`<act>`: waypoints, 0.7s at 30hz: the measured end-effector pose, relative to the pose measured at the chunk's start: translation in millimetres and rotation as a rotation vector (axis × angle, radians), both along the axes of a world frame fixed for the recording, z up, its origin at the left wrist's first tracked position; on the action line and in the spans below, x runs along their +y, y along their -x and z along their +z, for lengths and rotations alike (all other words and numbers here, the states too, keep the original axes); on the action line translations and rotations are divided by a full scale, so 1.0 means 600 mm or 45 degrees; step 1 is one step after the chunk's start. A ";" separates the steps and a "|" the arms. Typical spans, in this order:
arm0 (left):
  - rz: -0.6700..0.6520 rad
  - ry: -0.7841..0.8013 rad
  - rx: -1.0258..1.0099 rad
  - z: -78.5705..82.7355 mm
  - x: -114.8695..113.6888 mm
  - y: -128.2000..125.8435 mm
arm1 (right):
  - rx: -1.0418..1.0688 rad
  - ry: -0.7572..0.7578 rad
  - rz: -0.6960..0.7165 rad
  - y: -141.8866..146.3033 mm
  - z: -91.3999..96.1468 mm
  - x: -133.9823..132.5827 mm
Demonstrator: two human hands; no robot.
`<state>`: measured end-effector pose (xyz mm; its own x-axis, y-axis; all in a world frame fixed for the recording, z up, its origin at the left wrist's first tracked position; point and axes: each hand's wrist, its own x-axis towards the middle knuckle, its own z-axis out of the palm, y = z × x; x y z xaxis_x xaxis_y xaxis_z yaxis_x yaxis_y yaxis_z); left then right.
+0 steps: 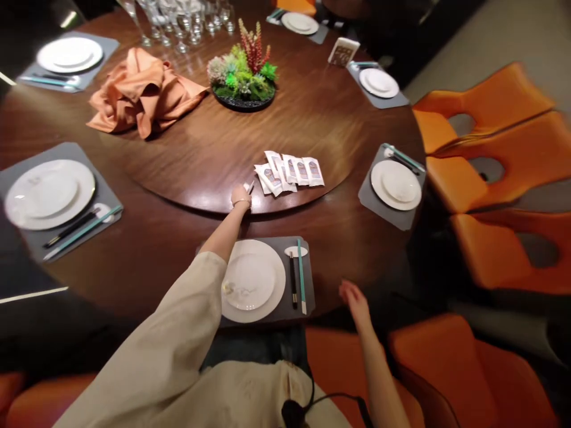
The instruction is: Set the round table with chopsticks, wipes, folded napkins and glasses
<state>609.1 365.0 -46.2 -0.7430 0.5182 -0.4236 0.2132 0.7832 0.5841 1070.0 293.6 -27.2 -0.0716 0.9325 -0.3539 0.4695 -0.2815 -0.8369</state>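
My left hand (241,195) reaches over the place setting to the near edge of the raised round turntable (196,160). Its fingers are closed, and the pale edge of what looks like a small white packet (250,186) shows at the fingertips. Just to the right lies an overlapping group of white printed packets (289,172). Beneath my left forearm are two stacked white plates (254,279) on a grey placemat (279,297). A black chopstick-like utensil (293,279) and a teal-and-white strip (301,279) lean on a white rest. My right hand (354,297), empty with fingers loosely extended, hangs by the table edge.
Crumpled orange cloth (145,92) and a planted centrepiece (243,77) sit on the turntable. Glasses (178,24) cluster at the back. More plate settings (397,184) ring the table, and orange chairs (491,148) line the right and near sides.
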 end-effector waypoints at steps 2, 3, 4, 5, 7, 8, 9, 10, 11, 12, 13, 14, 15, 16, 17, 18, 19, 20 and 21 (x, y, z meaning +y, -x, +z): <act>0.108 -0.123 -0.223 0.019 -0.039 -0.023 | 0.120 0.040 0.133 0.059 0.017 0.079; 0.152 -0.184 -0.330 0.029 -0.062 -0.043 | 0.192 0.064 0.237 0.101 0.029 0.108; 0.197 -0.256 -0.445 0.039 -0.087 -0.068 | 0.259 0.096 0.368 0.148 0.041 0.127; 0.249 -0.346 -0.568 0.050 -0.112 -0.098 | 0.316 0.129 0.519 0.195 0.053 0.135; 0.392 -0.594 -0.843 0.069 -0.161 -0.161 | 0.337 0.223 0.784 0.273 0.070 0.120; 0.481 -0.724 -0.966 0.079 -0.184 -0.192 | 0.329 0.245 0.887 0.300 0.075 0.102; 0.574 -0.823 -1.049 0.088 -0.204 -0.219 | 0.320 0.250 0.963 0.317 0.076 0.082; 0.659 -0.878 -1.080 0.096 -0.222 -0.243 | 0.315 0.248 1.012 0.325 0.075 0.060; 0.730 -0.905 -1.091 0.103 -0.238 -0.262 | 0.319 0.250 1.034 0.325 0.072 0.041; 0.786 -0.917 -1.096 0.108 -0.251 -0.277 | 0.331 0.265 1.036 0.320 0.068 0.025; 0.829 -0.918 -1.097 0.111 -0.261 -0.289 | 0.347 0.296 1.026 0.311 0.062 0.012; 0.859 -0.912 -1.096 0.112 -0.270 -0.298 | 0.361 0.331 1.010 0.301 0.057 0.004; 0.878 -0.899 -1.091 0.111 -0.276 -0.306 | 0.372 0.359 0.991 0.290 0.051 -0.002; 0.893 -0.879 -1.081 0.109 -0.279 -0.313 | 0.378 0.375 0.966 0.279 0.045 -0.005; 0.906 -0.857 -1.065 0.106 -0.281 -0.319 | 0.380 0.383 0.934 0.269 0.040 -0.007; 0.922 -0.835 -1.048 0.101 -0.281 -0.326 | 0.380 0.389 0.896 0.260 0.035 -0.008; 0.933 -0.818 -1.042 0.097 -0.280 -0.333 | 0.381 0.399 0.850 0.251 0.030 -0.008; 0.939 -0.803 -1.050 0.093 -0.278 -0.339 | 0.385 0.416 0.800 0.242 0.025 -0.009; 0.940 -0.785 -1.065 0.090 -0.277 -0.346 | 0.389 0.439 0.750 0.234 0.020 -0.010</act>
